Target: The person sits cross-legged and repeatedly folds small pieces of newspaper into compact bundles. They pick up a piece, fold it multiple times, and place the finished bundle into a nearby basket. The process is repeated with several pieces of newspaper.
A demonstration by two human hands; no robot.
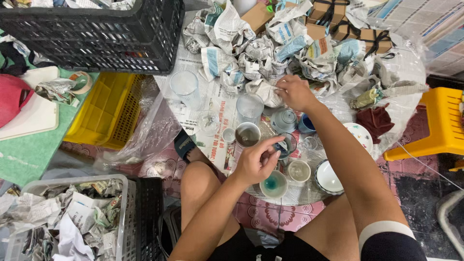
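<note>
The person's left hand [256, 162] pinches a small clear drinking glass [286, 145] low among crowded ceramic cups while the right hand [295, 92] grips a crumpled newspaper-wrapped bundle [267, 91] beyond them, so a careless pull could likely topple the tall clear tumbler [249, 107] between them.

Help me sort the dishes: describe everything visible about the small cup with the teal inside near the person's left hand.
The small cup is round and shallow, pale outside with a teal-green glazed inside, seemingly ceramic. It stands upright and looks empty, on clear plastic sheeting over the floor. It sits just below the left hand, apparently not touching it, beside a cream-coloured cup on its right.
</note>
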